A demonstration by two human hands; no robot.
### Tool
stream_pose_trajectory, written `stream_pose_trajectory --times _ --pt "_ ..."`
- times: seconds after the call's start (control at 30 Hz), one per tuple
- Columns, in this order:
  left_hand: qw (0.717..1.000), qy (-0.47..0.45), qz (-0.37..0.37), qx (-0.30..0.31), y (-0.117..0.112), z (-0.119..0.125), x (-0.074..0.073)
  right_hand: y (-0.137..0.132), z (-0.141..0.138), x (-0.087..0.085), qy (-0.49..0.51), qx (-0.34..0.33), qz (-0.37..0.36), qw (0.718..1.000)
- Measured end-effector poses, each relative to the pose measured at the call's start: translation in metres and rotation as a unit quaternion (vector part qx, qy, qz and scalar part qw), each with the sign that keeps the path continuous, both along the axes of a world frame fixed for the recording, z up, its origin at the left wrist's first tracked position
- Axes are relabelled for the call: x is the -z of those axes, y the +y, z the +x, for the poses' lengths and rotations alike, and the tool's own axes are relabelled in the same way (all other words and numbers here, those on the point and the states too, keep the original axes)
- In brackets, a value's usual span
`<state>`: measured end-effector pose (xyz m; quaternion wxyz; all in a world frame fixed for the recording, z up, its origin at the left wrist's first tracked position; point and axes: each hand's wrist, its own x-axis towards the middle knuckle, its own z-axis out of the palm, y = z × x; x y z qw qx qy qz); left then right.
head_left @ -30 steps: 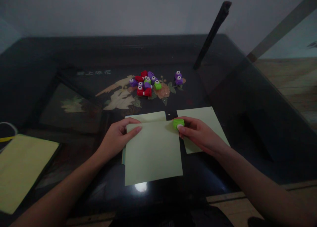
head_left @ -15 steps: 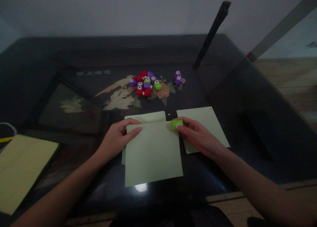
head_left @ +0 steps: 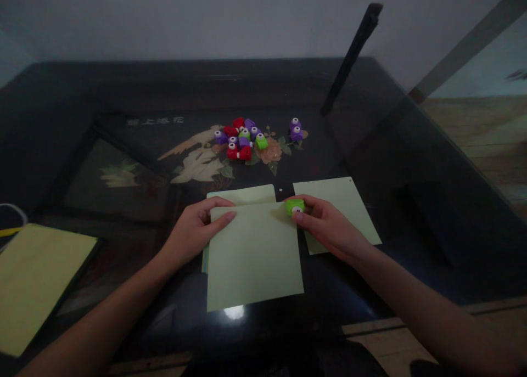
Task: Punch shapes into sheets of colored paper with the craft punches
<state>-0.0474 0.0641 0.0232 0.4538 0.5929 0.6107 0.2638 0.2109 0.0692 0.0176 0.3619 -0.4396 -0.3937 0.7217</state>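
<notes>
My left hand [head_left: 201, 223] pinches the upper left edge of a pale green paper sheet [head_left: 255, 262], thumb on top. The sheet's top right corner meets a small green craft paper punch [head_left: 295, 206]. My right hand [head_left: 325, 223] is closed round that punch, thumb at its white button; whether the corner sits inside the slot is hidden. Beneath the held sheet lies a stack of paper [head_left: 247, 195], mostly covered. Partly behind my right hand rests another pale sheet [head_left: 349, 212] with a tiny hole in its far right corner.
Several red, purple and green punches [head_left: 241, 140] are heaped farther back, with two purple punches [head_left: 295, 129] to their right. A yellowish pad [head_left: 41, 278] lies at the left. One dark post [head_left: 349, 58] rises at the back right of the glossy black table [head_left: 173, 311].
My right thumb has shifted slightly down on the green punch, showing more of its white button. The held sheet and my left hand have barely moved.
</notes>
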Motion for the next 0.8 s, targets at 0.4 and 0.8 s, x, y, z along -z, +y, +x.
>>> stream_pose_trajectory --times 0.4,0.8 --pt "0.999 -0.044 -0.022 -0.014 -0.0003 0.0029 -0.0016 -0.0015 0.0006 0.002 0.001 -0.003 0.0 1.0" --pt "0.999 -0.044 -0.028 -0.007 0.0 0.0015 0.0001 -0.0016 -0.0004 0.0039 -0.005 0.007 -0.006 1.0"
